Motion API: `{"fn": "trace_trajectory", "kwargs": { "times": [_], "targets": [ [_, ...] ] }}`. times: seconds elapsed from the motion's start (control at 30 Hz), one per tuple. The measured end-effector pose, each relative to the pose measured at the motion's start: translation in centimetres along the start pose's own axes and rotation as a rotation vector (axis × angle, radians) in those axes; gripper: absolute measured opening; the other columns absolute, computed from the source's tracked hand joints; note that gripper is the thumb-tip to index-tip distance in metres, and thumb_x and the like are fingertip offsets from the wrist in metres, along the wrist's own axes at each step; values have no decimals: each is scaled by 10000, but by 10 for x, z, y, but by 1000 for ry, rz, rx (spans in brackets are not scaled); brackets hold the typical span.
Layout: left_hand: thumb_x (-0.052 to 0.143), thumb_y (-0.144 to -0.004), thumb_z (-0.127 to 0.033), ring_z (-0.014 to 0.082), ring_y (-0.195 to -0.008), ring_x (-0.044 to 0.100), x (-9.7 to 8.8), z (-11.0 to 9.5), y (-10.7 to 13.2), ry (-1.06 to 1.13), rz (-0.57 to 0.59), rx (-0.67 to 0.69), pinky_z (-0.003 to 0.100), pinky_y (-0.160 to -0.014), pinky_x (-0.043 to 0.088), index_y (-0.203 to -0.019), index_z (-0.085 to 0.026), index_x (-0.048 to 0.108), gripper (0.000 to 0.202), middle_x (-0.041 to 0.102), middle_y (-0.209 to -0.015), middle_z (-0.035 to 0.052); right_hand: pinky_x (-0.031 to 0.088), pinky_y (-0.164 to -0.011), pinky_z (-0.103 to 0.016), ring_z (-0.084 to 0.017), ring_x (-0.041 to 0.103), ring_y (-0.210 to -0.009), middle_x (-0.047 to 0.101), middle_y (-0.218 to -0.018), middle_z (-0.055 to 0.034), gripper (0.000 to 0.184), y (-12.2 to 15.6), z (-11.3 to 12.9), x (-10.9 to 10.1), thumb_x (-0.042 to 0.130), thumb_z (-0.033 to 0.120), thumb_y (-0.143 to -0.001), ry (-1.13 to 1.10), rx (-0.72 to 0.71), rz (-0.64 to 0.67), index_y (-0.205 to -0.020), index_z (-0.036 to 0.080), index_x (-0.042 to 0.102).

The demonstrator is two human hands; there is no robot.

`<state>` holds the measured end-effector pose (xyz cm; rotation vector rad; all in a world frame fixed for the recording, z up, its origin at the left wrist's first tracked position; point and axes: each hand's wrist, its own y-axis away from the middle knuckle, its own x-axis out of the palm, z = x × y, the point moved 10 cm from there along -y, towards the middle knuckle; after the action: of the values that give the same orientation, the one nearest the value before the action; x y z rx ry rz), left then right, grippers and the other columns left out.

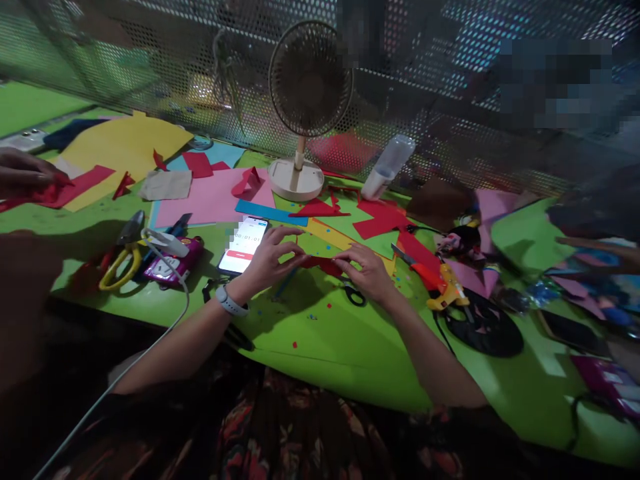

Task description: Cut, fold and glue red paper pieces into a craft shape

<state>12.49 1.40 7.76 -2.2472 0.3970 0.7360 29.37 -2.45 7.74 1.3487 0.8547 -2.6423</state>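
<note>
Between both hands, just above the green table (350, 360), is a small piece of red paper (324, 265). My left hand (273, 255), with a pale watch on its wrist, pinches the paper's left end. At its right end, the fingertips of my right hand (367, 270) close on it. Beside my left hand lies a phone (243, 250) with a lit timer screen. A black scissor handle (356, 295) shows under my right hand; the rest of the scissors is hidden.
A small fan (297, 180) stands behind the hands, near a tilted clear bottle (387, 167). An orange and yellow glue gun (447, 288) lies right. Left are yellow-handled scissors (120, 267) and a purple power strip (175, 263) with a white cable. A co-worker's hand (25, 175) holds red material.
</note>
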Motion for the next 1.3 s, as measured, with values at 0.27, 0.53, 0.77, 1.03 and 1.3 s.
{"fn": "trace_trajectory", "kwargs": {
  "times": [0.27, 0.53, 0.77, 1.03, 1.3],
  "targets": [
    [582, -885, -347, 281, -1180, 493, 4, 36, -12, -114, -22, -142, 469, -1007, 374, -964, -199, 669, 189, 576, -1240, 117, 445, -802, -375, -222, 578, -822, 690, -820, -63, 238, -36, -35, 31, 524, 359, -924, 85, 48, 0, -845, 216, 697],
    [608, -857, -275, 323, -1187, 455, -7, 56, -4, -88, -95, -245, 538, -1014, 347, -1038, -222, 666, 198, 547, -1241, 141, 443, -845, -378, -222, 593, -876, 716, -885, -74, 219, -65, -69, 59, 553, 339, -911, 86, 56, 83, -890, 195, 716],
    [591, -851, -341, 296, -1040, 541, 12, 45, 4, -233, 79, -199, 461, -902, 423, -944, -200, 670, 186, 631, -1060, 114, 436, -937, -447, -255, 595, -1030, 704, -1079, -111, 327, -38, -66, 8, 471, 372, -952, 183, 42, -83, -1132, 188, 674],
    [546, -861, -334, 220, -765, 585, 52, 21, 27, -287, 470, -149, 318, -642, 430, -917, -179, 637, 188, 608, -932, 101, 499, -842, -450, -258, 643, -944, 728, -981, -104, 301, 82, -71, -51, 479, 372, -944, 317, 201, 19, -1011, 189, 708],
    [481, -893, -273, 205, -804, 610, 81, -9, 37, 27, 681, -57, 309, -729, 447, -956, -200, 669, 211, 637, -924, 80, 526, -852, -472, -261, 659, -990, 732, -994, -96, 286, 137, -86, -68, 499, 378, -933, 311, 380, -25, -1028, 203, 705]
  ]
}}
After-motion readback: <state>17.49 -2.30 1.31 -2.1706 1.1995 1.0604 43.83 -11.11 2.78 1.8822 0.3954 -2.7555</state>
